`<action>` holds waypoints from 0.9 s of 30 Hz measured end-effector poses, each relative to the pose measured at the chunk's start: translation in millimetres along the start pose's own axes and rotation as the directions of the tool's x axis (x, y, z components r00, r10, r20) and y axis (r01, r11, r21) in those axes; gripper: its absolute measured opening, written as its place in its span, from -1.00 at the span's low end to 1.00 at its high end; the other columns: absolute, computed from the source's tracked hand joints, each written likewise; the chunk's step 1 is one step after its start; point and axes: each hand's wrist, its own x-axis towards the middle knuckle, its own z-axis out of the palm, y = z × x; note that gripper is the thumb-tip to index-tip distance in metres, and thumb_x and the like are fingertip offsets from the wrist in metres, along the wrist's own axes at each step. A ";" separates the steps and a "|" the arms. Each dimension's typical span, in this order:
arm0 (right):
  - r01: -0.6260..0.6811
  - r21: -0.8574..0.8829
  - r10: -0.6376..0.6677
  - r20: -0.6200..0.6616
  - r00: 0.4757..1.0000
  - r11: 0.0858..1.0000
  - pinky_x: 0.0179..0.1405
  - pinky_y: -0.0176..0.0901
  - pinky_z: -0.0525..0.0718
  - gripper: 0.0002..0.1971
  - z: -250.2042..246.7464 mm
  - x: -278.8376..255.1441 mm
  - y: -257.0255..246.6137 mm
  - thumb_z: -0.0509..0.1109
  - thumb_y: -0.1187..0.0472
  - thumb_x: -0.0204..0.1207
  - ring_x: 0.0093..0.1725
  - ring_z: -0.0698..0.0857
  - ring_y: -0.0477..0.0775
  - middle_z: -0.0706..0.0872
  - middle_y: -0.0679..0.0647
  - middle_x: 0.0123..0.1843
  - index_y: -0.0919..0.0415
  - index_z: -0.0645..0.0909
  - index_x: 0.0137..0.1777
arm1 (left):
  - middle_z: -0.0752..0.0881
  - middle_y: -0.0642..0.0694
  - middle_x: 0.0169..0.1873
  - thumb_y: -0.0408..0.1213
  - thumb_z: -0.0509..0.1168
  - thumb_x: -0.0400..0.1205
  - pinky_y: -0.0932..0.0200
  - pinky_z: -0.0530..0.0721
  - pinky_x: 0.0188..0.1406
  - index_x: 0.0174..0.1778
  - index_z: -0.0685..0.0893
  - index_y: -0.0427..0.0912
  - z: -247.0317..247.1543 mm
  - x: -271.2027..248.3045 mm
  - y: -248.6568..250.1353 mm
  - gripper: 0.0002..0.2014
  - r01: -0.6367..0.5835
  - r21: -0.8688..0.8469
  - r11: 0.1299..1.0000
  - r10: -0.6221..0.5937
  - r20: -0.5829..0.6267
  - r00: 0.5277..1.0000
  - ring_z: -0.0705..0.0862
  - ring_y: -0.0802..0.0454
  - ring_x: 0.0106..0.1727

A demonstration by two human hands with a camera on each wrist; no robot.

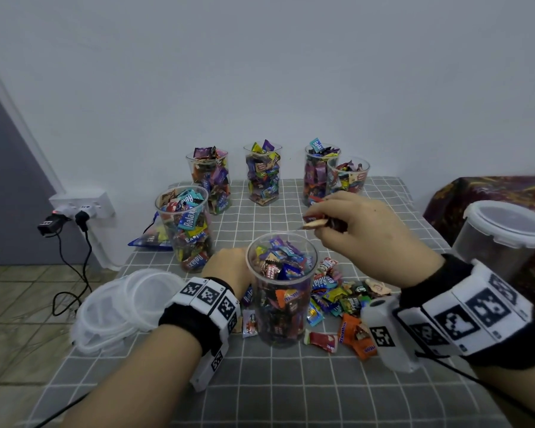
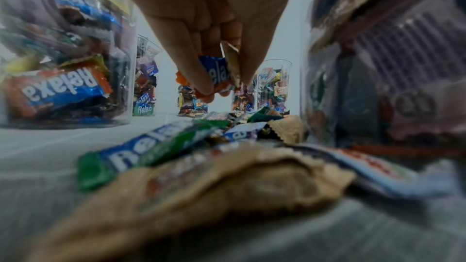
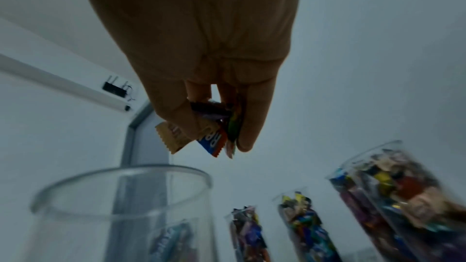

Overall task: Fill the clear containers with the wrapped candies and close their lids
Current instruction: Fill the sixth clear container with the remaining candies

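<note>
Candies (image 1: 337,299) are lying loose beside the nearly full front container (image 1: 281,285), five lidless ones standing behind it, while the right hand (image 1: 363,233) is pinching several above its rim and the left hand (image 2: 201,33) is grasping more beside it.

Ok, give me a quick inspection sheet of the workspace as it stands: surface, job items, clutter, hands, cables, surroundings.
Surface: table under a grey checked cloth.
Job's things: near container almost full, no lid; five more filled containers behind, all lidless; loose candies beside the near one; stack of lids at the left edge.
Clutter: blue bag behind the left container; lidded tub off to the right.
Hands: left hand pinches candies low beside the near container; right hand holds candies above its mouth.
Cables: black cable from the wall socket to the floor.
Surroundings: plain wall, tiled floor, patterned cloth at right.
</note>
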 end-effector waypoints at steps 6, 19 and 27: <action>0.118 0.012 -0.119 0.077 0.990 0.993 -0.04 -0.27 0.55 -0.74 13.5 -0.5 -25.2 0.35 0.21 0.51 -0.02 0.60 -0.10 0.66 -0.07 0.06 0.04 0.71 0.17 | 0.76 -0.22 -0.03 -0.21 0.16 0.65 -0.02 0.66 0.02 -0.03 0.67 -0.22 -3.7 -5.6 3.4 -0.78 -0.018 -0.012 1.000 0.018 -0.017 1.000 0.69 -0.22 0.02; 0.139 -0.023 -0.135 0.119 0.984 0.990 0.01 -0.13 0.57 -0.63 27.4 -2.8 -31.1 0.33 -0.01 0.52 0.03 0.65 -0.02 0.70 -0.07 0.09 -0.02 0.60 0.32 | 0.72 -0.26 0.04 -0.29 0.14 0.66 -0.02 0.60 0.09 0.02 0.64 -0.27 -8.1 -6.8 6.1 -0.80 0.023 -0.036 0.999 -0.022 0.024 0.999 0.66 -0.23 0.10; 0.063 0.140 -0.062 -0.014 0.998 0.988 0.26 -0.62 0.25 -0.36 36.4 -17.3 -16.8 0.31 -0.23 0.39 0.29 0.42 -0.28 0.54 -0.14 0.35 0.01 0.49 0.45 | 0.75 -0.23 -0.08 -0.19 0.23 0.59 -0.02 0.64 -0.02 -0.05 0.67 -0.17 -0.4 -1.1 -1.8 -0.83 -0.047 -0.046 0.998 0.047 -0.012 0.999 0.67 -0.23 -0.03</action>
